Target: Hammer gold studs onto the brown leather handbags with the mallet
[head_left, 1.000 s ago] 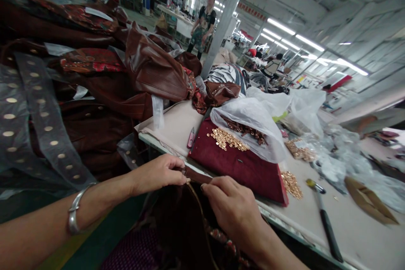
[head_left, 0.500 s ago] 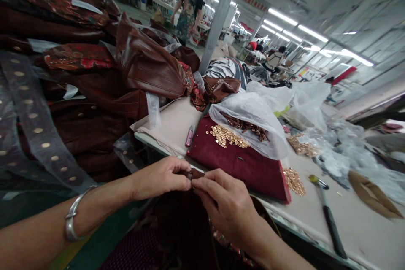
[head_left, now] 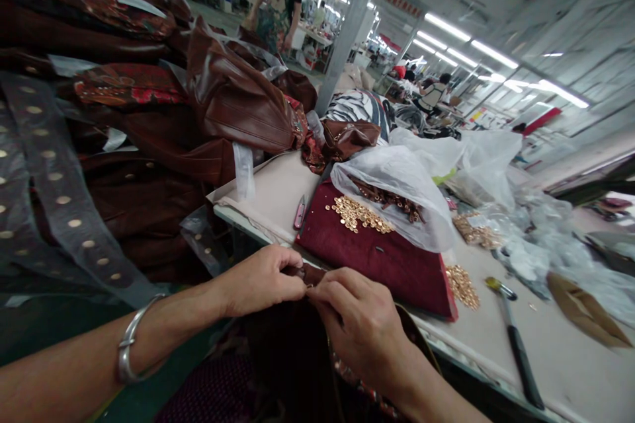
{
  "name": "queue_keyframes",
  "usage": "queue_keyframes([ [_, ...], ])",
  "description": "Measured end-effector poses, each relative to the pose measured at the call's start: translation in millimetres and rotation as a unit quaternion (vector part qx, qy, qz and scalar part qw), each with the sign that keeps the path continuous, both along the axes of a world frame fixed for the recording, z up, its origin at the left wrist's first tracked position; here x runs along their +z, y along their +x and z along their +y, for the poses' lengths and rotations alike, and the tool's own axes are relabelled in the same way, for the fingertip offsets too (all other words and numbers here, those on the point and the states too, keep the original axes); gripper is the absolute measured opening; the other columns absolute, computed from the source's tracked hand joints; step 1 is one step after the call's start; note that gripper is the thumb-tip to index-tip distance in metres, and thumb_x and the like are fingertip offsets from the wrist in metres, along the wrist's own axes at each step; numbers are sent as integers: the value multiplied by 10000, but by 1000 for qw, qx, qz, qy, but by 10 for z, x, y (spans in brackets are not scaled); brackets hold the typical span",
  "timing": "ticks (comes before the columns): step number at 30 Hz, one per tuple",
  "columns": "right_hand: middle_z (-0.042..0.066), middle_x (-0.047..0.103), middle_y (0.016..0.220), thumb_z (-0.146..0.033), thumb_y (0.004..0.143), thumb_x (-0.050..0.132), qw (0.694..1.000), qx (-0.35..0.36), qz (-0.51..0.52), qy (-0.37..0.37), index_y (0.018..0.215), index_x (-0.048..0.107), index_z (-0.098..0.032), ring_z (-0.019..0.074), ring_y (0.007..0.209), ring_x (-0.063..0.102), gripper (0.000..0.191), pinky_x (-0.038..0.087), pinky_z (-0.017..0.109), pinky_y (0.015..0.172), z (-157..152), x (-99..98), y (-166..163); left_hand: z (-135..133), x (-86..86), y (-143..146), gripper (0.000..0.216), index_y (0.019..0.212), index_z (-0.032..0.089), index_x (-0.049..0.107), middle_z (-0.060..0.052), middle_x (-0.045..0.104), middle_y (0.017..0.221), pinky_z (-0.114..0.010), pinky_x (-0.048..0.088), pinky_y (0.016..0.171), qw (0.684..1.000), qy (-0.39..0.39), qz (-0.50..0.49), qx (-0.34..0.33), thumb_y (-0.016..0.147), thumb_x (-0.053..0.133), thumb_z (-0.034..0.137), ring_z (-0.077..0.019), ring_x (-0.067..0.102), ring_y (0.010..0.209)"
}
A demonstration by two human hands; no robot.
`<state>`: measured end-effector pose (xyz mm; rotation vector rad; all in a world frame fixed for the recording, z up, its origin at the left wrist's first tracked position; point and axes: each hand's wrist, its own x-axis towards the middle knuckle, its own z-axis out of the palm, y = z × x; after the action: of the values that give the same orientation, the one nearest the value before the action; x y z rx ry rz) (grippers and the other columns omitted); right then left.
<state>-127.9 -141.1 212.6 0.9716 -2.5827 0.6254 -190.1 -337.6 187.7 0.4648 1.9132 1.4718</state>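
A dark brown leather bag [head_left: 292,357] lies across my lap, its lower part in deep shadow. My left hand [head_left: 262,281] is closed on the bag's brown leather edge, thumb and forefinger pinching it. Right beside it, my right hand [head_left: 360,310] pinches the same edge, its fingertips meeting my left thumb. A small glint of metal shows between the fingertips, too small to name. Just beyond the hands is a burgundy cloth-covered pad [head_left: 342,264] with a heap of small gold metal pieces [head_left: 354,213]. Pink-handled thread snips [head_left: 299,213] lie to its left.
A clear plastic bag [head_left: 426,211] of brown leather pieces rests on the pad. At right are another gold heap [head_left: 462,287], a black-handled hammer [head_left: 518,350] and a brown cardboard piece [head_left: 585,310]. Brown leather bags [head_left: 243,99] pile up at left. A person [head_left: 278,0] stands behind them.
Both hands have shifted very slightly right in the view and still pinch the leather edge. The person in the background has moved left.
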Motion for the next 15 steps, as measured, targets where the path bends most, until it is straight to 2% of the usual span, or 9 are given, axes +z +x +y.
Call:
queue_keyframes([
  [5,51,665,810,-92,945,547,999,-11,-36,-5,889,685,-169,152,686,629,168,506,242,621,35,-37,19,8,44,-3,207,658,168,503,42,390,633,-257,228,543,1000,11,-14,17,633,563,364,-121,330,625],
  [8,38,671,829,-135,932,597,991,-33,-113,-64,885,701,-188,142,693,631,126,500,236,632,68,62,37,-18,61,18,239,720,157,548,33,451,664,-247,288,566,998,39,-39,0,644,573,382,-131,387,649],
  [12,-2,690,810,-153,900,634,950,-54,-262,-160,884,731,-206,128,731,640,112,488,224,689,121,294,22,-32,95,58,352,892,155,648,2,590,800,-255,396,661,998,48,-45,-17,740,659,472,-173,514,760],
  [15,-34,713,790,-112,854,642,916,-75,-335,-207,901,735,-210,119,715,637,142,474,211,681,203,416,-15,4,146,55,405,924,173,668,-8,634,842,-253,438,663,999,31,-37,-21,766,669,546,-191,561,783],
])
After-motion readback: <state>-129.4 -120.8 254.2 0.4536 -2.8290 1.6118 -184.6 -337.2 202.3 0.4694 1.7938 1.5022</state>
